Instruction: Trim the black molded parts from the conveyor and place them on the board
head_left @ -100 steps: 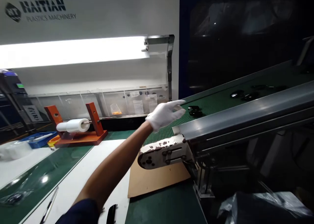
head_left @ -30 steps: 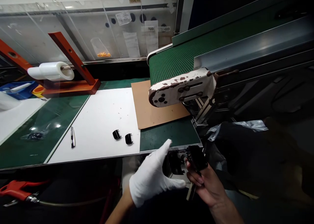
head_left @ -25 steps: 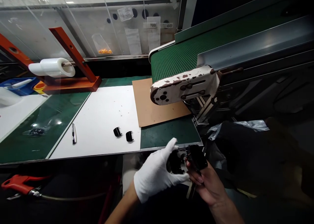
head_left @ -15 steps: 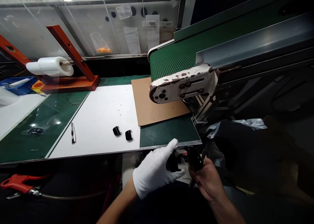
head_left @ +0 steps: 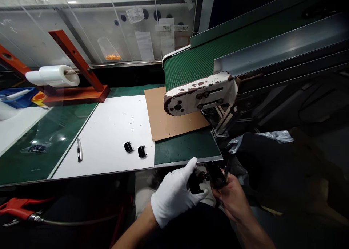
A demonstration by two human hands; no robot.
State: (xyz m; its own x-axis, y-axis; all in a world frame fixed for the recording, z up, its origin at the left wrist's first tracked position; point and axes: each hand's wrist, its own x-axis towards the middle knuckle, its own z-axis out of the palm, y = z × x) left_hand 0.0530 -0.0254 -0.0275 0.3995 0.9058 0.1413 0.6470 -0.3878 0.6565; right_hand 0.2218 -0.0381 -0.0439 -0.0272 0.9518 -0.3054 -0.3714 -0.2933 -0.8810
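My left hand (head_left: 177,192), in a white glove, is closed around one end of a glossy black plastic part (head_left: 216,174), just off the table's front edge. Bare, my right hand (head_left: 233,196) grips the part's other end from below. A thin, pen-like tool (head_left: 227,169) sticks up from the right hand's fingers; its kind is unclear in the shadow. Two small black plastic pieces with short prongs, a left one (head_left: 128,147) and a right one (head_left: 141,151), lie on the white sheet (head_left: 109,132).
A green conveyor belt (head_left: 188,65) ends above a brown cardboard sheet (head_left: 171,114). On the table's left are a silver pen (head_left: 79,150), a bagged black part (head_left: 37,149) and a film roll (head_left: 57,76) on an orange stand. A red air gun (head_left: 17,208) hangs at lower left.
The view has shifted slightly. Both hands keep hold of the black part, with the gloved hand turned a little and shifted slightly right. Things on the table have not moved.
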